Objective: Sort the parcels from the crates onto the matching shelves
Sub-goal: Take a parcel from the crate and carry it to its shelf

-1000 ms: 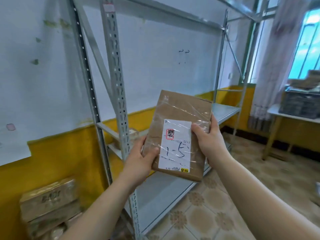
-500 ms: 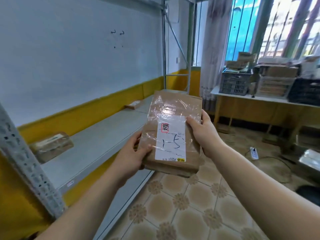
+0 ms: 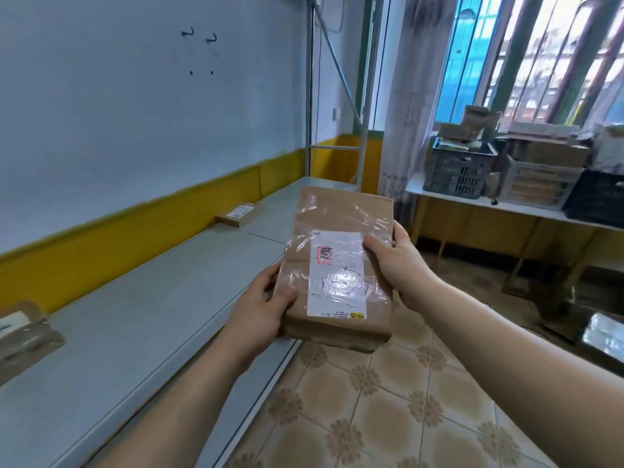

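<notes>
I see the parcel (image 3: 337, 265) held up over the shelf's (image 3: 135, 332) front edge. The left hand (image 3: 260, 312) grips its left side and the right hand (image 3: 401, 268) its right. Nothing blocks it. It is brown card under crinkled clear tape. Its white label (image 3: 337, 275) has a red stamp, and glare hides what may be handwriting. A pack (image 3: 236, 214) lies farther along the shelf. Crates (image 3: 459, 170) sit on the table (image 3: 506, 206) beyond.

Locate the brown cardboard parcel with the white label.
Head view, centre: the parcel is gripped between left hand and right hand beside the grey metal shelf.
</notes>
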A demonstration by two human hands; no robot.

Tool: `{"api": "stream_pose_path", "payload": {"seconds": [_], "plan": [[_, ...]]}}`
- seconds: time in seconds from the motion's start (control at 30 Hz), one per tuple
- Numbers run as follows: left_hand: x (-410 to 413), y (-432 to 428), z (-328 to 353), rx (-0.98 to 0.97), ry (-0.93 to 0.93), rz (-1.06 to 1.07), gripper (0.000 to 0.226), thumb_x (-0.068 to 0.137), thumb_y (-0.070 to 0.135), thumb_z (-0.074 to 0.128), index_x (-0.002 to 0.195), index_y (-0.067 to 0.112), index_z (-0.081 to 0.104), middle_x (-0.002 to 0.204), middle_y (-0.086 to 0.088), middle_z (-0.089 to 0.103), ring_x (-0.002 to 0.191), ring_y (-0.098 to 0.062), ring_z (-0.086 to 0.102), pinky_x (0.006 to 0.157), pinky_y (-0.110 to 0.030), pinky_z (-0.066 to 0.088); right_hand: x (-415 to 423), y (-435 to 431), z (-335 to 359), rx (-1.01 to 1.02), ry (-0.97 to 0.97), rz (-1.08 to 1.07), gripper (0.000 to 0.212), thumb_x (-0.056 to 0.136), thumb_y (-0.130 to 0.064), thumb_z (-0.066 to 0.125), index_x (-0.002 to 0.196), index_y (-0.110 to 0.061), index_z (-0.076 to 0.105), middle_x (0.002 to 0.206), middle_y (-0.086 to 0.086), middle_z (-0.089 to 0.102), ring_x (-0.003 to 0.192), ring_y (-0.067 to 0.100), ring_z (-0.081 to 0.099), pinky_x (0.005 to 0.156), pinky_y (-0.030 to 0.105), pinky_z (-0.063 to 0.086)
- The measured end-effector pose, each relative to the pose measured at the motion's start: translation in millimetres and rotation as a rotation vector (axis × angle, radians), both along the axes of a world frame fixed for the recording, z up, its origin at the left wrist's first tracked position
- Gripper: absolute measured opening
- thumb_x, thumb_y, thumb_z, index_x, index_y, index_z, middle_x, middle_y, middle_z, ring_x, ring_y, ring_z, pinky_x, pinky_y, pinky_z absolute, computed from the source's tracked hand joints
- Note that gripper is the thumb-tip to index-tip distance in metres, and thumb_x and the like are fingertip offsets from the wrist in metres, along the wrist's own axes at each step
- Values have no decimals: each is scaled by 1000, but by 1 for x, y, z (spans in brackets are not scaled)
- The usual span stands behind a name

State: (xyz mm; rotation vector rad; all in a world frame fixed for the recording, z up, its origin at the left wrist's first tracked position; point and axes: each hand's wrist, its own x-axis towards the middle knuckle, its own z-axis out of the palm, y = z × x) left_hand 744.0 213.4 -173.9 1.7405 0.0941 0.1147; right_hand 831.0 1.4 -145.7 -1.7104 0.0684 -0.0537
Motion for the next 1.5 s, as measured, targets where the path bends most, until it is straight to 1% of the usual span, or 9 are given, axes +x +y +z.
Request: {"api": "stream_pose_path", "payload": {"seconds": [0.2, 0.33, 0.5, 0.7, 0.93, 1.03, 1.2, 1.37, 1.5], "plan": [[85, -1, 0, 22, -1, -33, 42, 98, 32, 52, 139, 37, 45, 128, 11, 56, 100, -13, 64, 63, -25, 53, 75, -8, -3, 51, -7, -33, 49, 93, -35, 65, 138, -41, 44, 107, -5, 73, 83, 17, 75, 82, 45, 61], [144, -20, -4, 46, 5, -34, 42, 96, 35, 54, 138, 37, 46, 130, 11, 56, 103, -17, 63, 72, -31, 55, 128, -28, -9, 63, 2, -38, 42, 95, -32, 64, 133, -40, 47, 104, -5, 72, 77, 14, 75, 75, 39, 61], [226, -64, -5, 70, -8, -25, 38, 98, 27, 53, 134, 39, 46, 125, 11, 57, 97, -16, 64, 59, -26, 53, 216, -69, -19, 86, -15, -19, 50, 95, -33, 65, 139, -37, 43, 110, -2, 72, 81, 16, 75, 75, 39, 62], [324, -109, 1, 108, 35, -3, 30, 99, 30, 52, 123, 45, 44, 120, 12, 57, 99, -18, 62, 76, -43, 60, 318, -114, -21, 60, 32, 15, 55, 95, -38, 64, 142, -37, 36, 110, -3, 71, 79, 16, 75, 73, 39, 62], [405, -113, -9, 78, 87, 54, 28, 98, 29, 53, 121, 44, 47, 116, 14, 61, 101, -16, 62, 86, -45, 57, 412, -114, -37, 3, 57, 68, 59, 87, -47, 68, 138, -41, 41, 112, -11, 69, 95, 17, 71, 91, 47, 57], [438, -104, -17, 94, 125, 70, 29, 99, 30, 52, 125, 41, 45, 113, 13, 61, 97, -14, 63, 79, -37, 58, 451, -102, -49, -22, 80, 88, 64, 85, -49, 68, 142, -39, 39, 113, -13, 67, 98, 16, 70, 93, 46, 56], [512, -69, -36, 147, 167, 114, 41, 97, 36, 53, 137, 39, 42, 122, 9, 58, 101, -17, 61, 85, -41, 57, 526, -68, -59, -82, 109, 136, 62, 91, -45, 65, 145, -35, 36, 106, -15, 62, 99, 16, 67, 96, 45, 54], [590, -42, -45, 113, 201, 134, 39, 97, 30, 53, 136, 35, 46, 116, 9, 59, 95, -17, 64, 76, -36, 58, 602, -39, -69, -122, 161, 128, 61, 92, -45, 64, 145, -32, 36, 101, -15, 61, 95, 16, 67, 92, 42, 56], [630, -19, -55, 111, 263, 164, 34, 98, 29, 51, 130, 37, 44, 116, 9, 57, 91, -9, 60, 63, -26, 50, 647, -13, -81, -147, 200, 171, 70, 90, -44, 67, 149, -30, 32, 107, -11, 62, 94, 13, 67, 88, 37, 57]]}}
